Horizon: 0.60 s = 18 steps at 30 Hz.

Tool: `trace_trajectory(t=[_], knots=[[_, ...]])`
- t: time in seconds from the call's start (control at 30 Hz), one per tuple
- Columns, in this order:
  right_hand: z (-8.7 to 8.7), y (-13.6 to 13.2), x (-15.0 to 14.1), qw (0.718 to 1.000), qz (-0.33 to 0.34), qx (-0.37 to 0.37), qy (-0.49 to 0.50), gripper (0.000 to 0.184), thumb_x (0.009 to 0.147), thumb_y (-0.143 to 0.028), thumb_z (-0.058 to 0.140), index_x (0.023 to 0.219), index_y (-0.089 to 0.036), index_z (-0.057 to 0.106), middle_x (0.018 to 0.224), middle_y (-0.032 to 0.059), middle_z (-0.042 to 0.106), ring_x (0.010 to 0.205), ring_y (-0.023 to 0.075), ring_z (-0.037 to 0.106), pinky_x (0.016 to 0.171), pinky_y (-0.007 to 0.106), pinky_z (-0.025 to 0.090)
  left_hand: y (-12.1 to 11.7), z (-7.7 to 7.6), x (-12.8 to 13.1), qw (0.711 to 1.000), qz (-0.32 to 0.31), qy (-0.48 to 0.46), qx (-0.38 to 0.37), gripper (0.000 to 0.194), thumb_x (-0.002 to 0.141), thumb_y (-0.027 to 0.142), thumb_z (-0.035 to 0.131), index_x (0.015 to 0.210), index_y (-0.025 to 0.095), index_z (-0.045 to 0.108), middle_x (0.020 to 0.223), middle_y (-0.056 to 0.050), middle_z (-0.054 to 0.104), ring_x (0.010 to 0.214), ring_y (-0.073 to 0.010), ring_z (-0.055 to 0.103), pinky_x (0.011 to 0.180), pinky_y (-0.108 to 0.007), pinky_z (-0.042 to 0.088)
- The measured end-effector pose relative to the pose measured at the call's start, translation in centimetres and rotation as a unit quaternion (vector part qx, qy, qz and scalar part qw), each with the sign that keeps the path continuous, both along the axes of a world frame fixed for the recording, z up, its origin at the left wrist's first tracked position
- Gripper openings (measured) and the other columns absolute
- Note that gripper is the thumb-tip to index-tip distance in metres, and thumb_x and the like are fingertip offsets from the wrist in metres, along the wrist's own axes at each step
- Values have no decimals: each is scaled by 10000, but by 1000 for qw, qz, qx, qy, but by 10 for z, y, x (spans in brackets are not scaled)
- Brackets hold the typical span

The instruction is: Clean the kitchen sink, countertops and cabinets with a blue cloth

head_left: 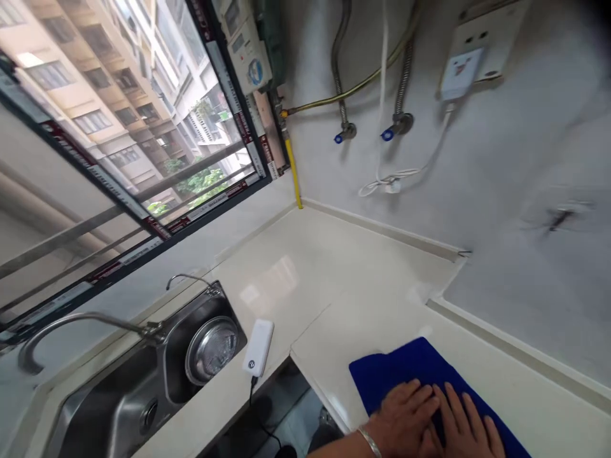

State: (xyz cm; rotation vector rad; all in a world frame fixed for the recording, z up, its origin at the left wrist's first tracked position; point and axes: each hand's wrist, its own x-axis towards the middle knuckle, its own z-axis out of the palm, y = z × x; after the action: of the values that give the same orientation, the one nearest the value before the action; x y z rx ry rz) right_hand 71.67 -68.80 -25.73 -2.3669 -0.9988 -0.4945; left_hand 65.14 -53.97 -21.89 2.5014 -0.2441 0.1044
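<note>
Head view: left hand and right hand lie outstretched on blue cloth.

No lettering (the window-frame tape is blurred) can be read.

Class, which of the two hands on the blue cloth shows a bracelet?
The left hand, nearer the sink: a silvery bracelet crosses its wrist. The right hand shows none; its wrist is cropped.

Cloth dk blue, plain; c'top off-wht.
</note>
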Motion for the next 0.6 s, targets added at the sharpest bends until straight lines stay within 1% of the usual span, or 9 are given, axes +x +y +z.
trace_trajectory(t=[0.1, 0.17, 0.23, 0.3, 0.37, 0.43, 0.53, 0.6], knots=[[-5, 2, 4, 999, 1, -34, -26, 733, 964, -287, 309, 1628, -192, 12, 1628, 151, 220, 1460, 433, 249, 1109, 709, 281, 6, -11, 9, 1000, -9, 20, 9, 770, 889, 351, 487, 1593, 183, 224, 1662, -67, 276, 1548, -263, 195, 1270, -492, 250], [-9, 4, 6, 998, -14, -56, -26, 733, 971, -282, 328, 1626, -168, 20, 1618, 157, 248, 1463, 414, 254, 1138, 678, 278, 11, -13, 15, 999, -29, 39, 15, 792, 856, 329, 513, 1585, 160, 252, 1657, -76, 285, 1547, -275, 199, 1269, -501, 254], [-11, 7, 6, 997, -41, -67, -23, 710, 981, -309, 353, 1623, -144, 98, 1599, 160, 296, 1457, 398, 277, 1158, 647, 282, 21, -9, 19, 997, -51, 54, 23, 762, 858, 277, 496, 1579, 159, 280, 1655, -65, 292, 1550, -263, 187, 1274, -494, 246], [-12, 12, 3, 995, -64, -81, -17, 679, 988, -347, 387, 1609, -150, 196, 1584, 153, 332, 1445, 392, 308, 1167, 635, 283, 35, -2, 20, 996, -58, 59, 34, 727, 873, 236, 472, 1576, 182, 295, 1654, -45, 294, 1551, -246, 178, 1275, -490, 243], [-10, 19, -6, 992, -83, -92, -14, 663, 991, -369, 409, 1600, -169, 240, 1577, 144, 349, 1433, 390, 333, 1164, 637, 289, 56, 4, 19, 996, -55, 59, 50, 702, 905, 273, 480, 1578, 207, 293, 1659, -37, 277, 1552, -251, 170, 1270, -500, 250], [-7, 24, -18, 991, -96, -96, -6, 654, 1005, -358, 389, 1609, -182, 209, 1581, 141, 341, 1431, 378, 342, 1155, 630, 314, 81, 7, 21, 995, -39, 50, 71, 693, 936, 344, 489, 1584, 221, 278, 1664, -37, 259, 1552, -263, 165, 1264, -507, 263], [-7, 25, -37, 991, -108, -76, 14, 635, 1030, -298, 324, 1621, -182, 122, 1596, 139, 311, 1441, 342, 339, 1128, 577, 384, 123, 4, 32, 994, 17, 18, 110, 655, 969, 361, 450, 1586, 228, 273, 1658, -42, 280, 1549, -262, 181, 1252, -497, 294], [-9, 20, -47, 993, -106, -54, 22, 625, 1036, -271, 313, 1621, -186, 111, 1595, 131, 313, 1440, 325, 347, 1107, 539, 421, 151, 0, 46, 989, 60, -8, 132, 621, 989, 361, 410, 1581, 218, 286, 1647, -52, 313, 1545, -258, 201, 1242, -490, 313]])
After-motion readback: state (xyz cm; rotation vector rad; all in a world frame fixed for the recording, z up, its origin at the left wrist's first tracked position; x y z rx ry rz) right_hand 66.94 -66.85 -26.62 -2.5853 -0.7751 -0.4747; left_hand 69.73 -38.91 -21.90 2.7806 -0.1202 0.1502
